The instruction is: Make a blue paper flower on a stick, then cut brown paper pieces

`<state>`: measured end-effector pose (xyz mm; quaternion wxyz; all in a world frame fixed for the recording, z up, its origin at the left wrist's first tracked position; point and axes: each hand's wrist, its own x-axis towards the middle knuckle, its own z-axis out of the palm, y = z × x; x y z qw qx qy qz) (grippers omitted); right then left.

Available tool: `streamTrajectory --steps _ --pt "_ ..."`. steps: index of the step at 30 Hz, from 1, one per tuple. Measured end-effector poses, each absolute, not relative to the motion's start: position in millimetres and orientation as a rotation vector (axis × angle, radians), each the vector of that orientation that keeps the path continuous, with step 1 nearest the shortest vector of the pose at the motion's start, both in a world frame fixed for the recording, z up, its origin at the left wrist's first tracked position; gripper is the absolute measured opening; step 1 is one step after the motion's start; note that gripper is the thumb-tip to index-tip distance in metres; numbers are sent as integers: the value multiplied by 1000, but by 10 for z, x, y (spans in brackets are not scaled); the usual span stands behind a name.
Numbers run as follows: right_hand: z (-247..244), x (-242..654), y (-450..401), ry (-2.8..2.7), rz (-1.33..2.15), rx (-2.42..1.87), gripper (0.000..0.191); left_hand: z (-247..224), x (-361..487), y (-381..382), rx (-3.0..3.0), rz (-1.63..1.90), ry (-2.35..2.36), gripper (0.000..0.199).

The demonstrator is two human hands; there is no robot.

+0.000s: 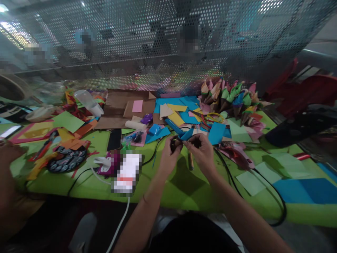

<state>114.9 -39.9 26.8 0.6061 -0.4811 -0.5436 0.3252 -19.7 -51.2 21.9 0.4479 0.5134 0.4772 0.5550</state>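
Over the green-covered table [160, 196], a folded blue paper piece [186, 134] is pinched between both hands. My left hand [171, 150] grips it from the left, its fingers curled. From the right, my right hand [200, 149] pinches its lower edge with thumb and fingers. A small dark brown part seems to show below the blue, partly covered by my fingers. Just beneath my hands lies a thin stick-like tool [190, 161]. Beyond them are blue paper sheets [158, 133] and yellow paper strips [176, 117].
Paper cones [234, 96] stand bunched at the back right, near scissors [214, 117]. A pink glue gun [238, 154] with a cable lies right; a yellow glue gun [42, 165] lies left. Phones [114, 140], brown cardboard [116, 105] and a dark bottle [286, 128] surround. A co-worker's arm [12, 168] is at left.
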Motion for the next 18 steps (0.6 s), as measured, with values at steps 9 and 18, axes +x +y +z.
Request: streamTrajectory --steps 9,18 --pt "246 1150 -399 -1285 741 -1119 26 176 -192 -525 1390 1394 1215 35" --pt "306 1178 -455 -1370 651 -1053 17 115 -237 -489 1134 1294 1172 39"
